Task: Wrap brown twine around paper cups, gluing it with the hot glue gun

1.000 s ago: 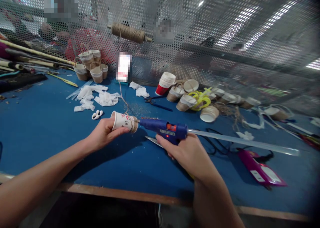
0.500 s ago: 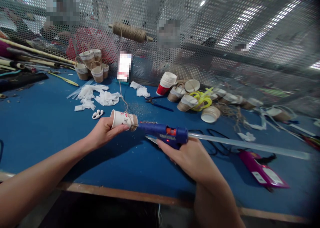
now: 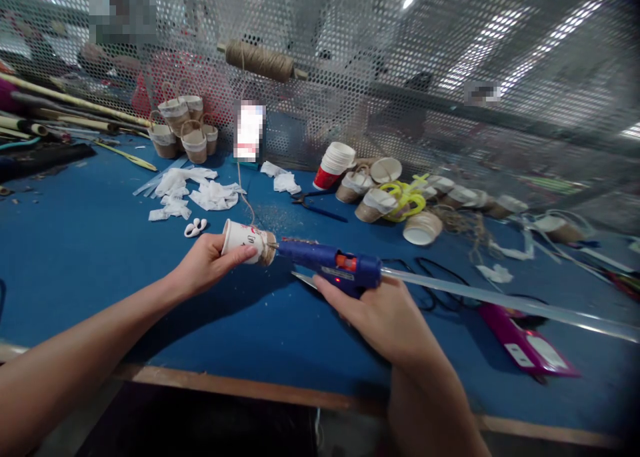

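Observation:
My left hand point(image 3: 213, 262) is closed around a white paper cup point(image 3: 241, 238) that lies on its side in the air, its base end wrapped in brown twine. A strand of twine point(image 3: 246, 200) runs from the cup up toward a spool point(image 3: 259, 60). My right hand point(image 3: 373, 310) grips a blue glue gun point(image 3: 327, 263), whose nozzle is at the twine-wrapped end; whether it touches I cannot tell. A long clear glue stick point(image 3: 480, 295) sticks out of its back. Under the right hand a metal blade point(image 3: 303, 280) shows, its other end hidden.
Twine-wrapped cups with handles point(image 3: 194, 140) stand at back left, near white fabric scraps point(image 3: 215, 195). Pliers point(image 3: 320, 207), stacked paper cups point(image 3: 335, 165), more wrapped cups point(image 3: 375, 205) and yellow tubing point(image 3: 410, 203) lie at back right. A purple power strip point(image 3: 530, 343) sits right. A perforated metal screen point(image 3: 380, 97) rises behind.
The glue gun has shifted slightly right, its nozzle now a little farther from the cup's twine. The cup has turned slightly in my left hand.

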`<state>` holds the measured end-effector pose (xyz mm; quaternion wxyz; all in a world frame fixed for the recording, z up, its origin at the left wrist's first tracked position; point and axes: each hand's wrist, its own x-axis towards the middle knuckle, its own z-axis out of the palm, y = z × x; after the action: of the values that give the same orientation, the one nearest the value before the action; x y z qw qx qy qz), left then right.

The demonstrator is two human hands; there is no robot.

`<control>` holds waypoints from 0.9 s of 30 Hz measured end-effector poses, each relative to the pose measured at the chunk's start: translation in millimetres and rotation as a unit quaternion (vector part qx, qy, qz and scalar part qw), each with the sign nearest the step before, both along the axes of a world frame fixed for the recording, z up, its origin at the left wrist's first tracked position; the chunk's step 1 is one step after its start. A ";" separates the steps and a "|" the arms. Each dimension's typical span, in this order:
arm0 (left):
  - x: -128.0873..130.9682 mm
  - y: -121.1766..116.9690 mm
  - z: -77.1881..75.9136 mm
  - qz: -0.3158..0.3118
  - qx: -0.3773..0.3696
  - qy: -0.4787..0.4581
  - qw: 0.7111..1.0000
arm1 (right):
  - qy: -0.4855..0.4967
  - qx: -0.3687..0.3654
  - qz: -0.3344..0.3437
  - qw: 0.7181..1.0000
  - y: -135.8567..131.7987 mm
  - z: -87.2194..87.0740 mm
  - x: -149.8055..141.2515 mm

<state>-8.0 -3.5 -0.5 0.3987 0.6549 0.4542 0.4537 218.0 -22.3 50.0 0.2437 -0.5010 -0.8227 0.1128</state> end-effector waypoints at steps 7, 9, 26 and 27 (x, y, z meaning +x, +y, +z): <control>1.0 0.4 -2.0 0.010 -0.029 -0.008 0.999 | -0.029 0.031 0.003 0.999 -0.7 -0.4 1.1; 1.5 0.7 -2.2 0.008 -0.036 -0.017 0.999 | -0.047 0.033 0.010 0.998 -0.4 0.1 1.9; 3.0 -1.3 0.0 -0.006 -0.068 0.015 0.998 | -0.031 0.008 -0.008 0.999 -2.2 1.7 -2.4; 3.2 -1.4 0.3 -0.007 -0.069 0.017 0.997 | -0.028 0.008 -0.007 1.000 -2.5 1.5 -2.2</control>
<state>-4.8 -4.9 -0.2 0.4388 0.6363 0.4865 0.4073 215.8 -24.7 51.5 0.2253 -0.5080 -0.8264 0.0906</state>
